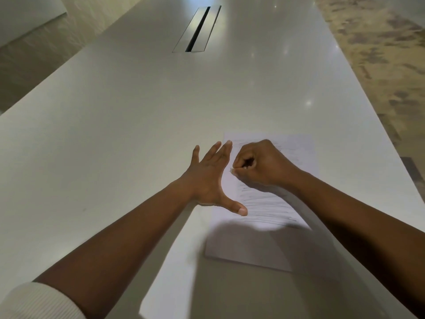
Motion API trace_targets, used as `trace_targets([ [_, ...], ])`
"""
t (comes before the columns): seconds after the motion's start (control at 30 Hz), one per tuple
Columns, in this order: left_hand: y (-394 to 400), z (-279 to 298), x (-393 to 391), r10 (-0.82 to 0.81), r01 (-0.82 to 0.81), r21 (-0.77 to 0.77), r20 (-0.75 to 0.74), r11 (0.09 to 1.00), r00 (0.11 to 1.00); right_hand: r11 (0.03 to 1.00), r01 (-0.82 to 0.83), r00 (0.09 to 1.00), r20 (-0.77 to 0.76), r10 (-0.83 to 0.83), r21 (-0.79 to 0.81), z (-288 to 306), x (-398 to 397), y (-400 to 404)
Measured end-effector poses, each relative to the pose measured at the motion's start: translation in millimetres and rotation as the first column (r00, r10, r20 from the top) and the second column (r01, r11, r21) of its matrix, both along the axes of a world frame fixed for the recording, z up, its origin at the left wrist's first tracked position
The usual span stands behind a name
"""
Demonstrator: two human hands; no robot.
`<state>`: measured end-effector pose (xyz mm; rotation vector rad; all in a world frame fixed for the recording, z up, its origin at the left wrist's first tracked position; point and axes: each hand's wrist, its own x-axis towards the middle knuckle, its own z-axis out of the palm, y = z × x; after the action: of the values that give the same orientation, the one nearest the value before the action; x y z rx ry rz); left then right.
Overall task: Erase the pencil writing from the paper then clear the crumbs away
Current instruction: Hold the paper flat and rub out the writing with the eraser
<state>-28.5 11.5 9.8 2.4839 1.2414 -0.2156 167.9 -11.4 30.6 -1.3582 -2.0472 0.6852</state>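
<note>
Erasing position: both hands on the paper, white table (138, 125).

Paper (264, 210) with pencil lines lies flat beneath both hands. Left hand (211, 178) spread flat, pressing the sheet's left edge. Right hand (259, 166) clenched on the sheet; pinched item too small to identify.

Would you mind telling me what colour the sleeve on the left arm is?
Cream-white and finely ribbed; the sleeve shows in the head view, bottom left.

White table (138, 134), slotted hatch (197, 29), perhaps metal.
</note>
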Motion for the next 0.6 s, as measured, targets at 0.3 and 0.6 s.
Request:
trace_targets([
  [0.3, 1.3, -2.8, 0.0, 0.003, -0.004, 0.015, 0.016, 1.000, 1.000, 0.956, 0.292, 0.955, 0.050, -0.294, 0.036, 1.9, 16.2, 29.8],
  [0.6, 9.7, -10.5, 6.4, 0.124, -0.155, 0.120, 0.237, 0.980, 0.964, 0.944, 0.331, 0.943, 0.032, -0.331, -0.004, 1.6, 14.3, 31.3],
])
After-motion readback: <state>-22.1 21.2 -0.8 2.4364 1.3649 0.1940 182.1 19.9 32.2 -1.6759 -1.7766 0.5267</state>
